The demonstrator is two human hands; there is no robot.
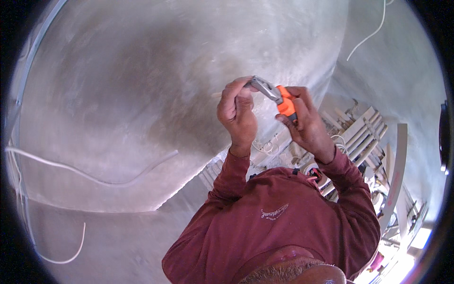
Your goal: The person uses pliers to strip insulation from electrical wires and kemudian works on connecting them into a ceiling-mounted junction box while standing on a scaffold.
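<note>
My right hand (308,124) is closed around the orange-and-black handles of a pair of pliers (267,89). Their grey metal jaws point up and to the left, toward my left hand. The fingers of my left hand (240,111) are curled and pinched together at the tips, right at the jaws. A small dark bit shows between those fingertips and the jaw end, too small to name. Both hands are raised in front of a smooth grey plastered surface (179,61), and both arms wear dark red sleeves.
A white cable (109,182) sticks out at the left, with another (78,248) below it. A third white cable (371,35) hangs at the upper right. Behind my right arm are stacked pale pipes or slats (362,132), and a long flat strip (397,170) stands beside them.
</note>
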